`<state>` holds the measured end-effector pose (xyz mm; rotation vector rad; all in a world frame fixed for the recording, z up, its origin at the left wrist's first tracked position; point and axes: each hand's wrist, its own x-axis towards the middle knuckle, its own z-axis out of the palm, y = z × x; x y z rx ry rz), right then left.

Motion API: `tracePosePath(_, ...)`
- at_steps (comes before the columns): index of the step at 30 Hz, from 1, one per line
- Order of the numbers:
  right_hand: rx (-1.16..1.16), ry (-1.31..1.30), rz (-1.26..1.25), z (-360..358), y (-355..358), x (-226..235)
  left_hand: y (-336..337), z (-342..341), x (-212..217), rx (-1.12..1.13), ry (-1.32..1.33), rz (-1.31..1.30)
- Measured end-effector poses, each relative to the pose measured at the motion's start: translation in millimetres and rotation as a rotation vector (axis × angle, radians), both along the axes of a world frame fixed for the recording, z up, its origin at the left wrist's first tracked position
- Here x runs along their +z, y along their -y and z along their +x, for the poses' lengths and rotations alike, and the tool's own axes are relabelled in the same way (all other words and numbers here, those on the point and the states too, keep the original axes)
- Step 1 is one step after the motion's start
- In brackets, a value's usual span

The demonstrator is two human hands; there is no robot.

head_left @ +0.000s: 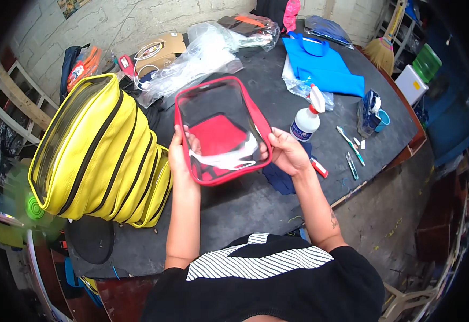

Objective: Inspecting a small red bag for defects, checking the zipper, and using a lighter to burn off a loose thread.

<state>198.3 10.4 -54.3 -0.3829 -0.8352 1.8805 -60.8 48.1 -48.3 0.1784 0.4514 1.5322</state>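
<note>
Between my two hands is a red zip case point(225, 134) with a clear window facing up, raised over the black table. My left hand point(179, 147) grips its left side, thumb along the red edge and fingers seen through the clear plastic. On the opposite side my right hand point(288, 152) pinches the lower right edge. A row of yellow zip cases point(105, 155) with black zippers and clear windows stands nested at the left. Just beyond my right hand are a white spray bottle point(305, 122) with a red collar and a dark blue cloth point(281, 176).
Clear plastic bags point(202, 56) and a cardboard piece point(162, 51) lie at the back. A blue tote bag point(323, 64) rests at the back right. Toward the right edge are a toothbrush point(351, 145), thread snippers point(352, 165), a red-and-white tool point(319, 167) and a blue cup point(383, 121).
</note>
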Motion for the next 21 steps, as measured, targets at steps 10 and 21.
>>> tracePosePath(10,-0.135,-0.479,-0.346,8,-17,17,3,-7,7,-0.360,0.033,0.225)
tracePosePath(21,-0.642,0.524,0.493,-6,-1,79,35,44,42,0.351,-1.124,0.584)
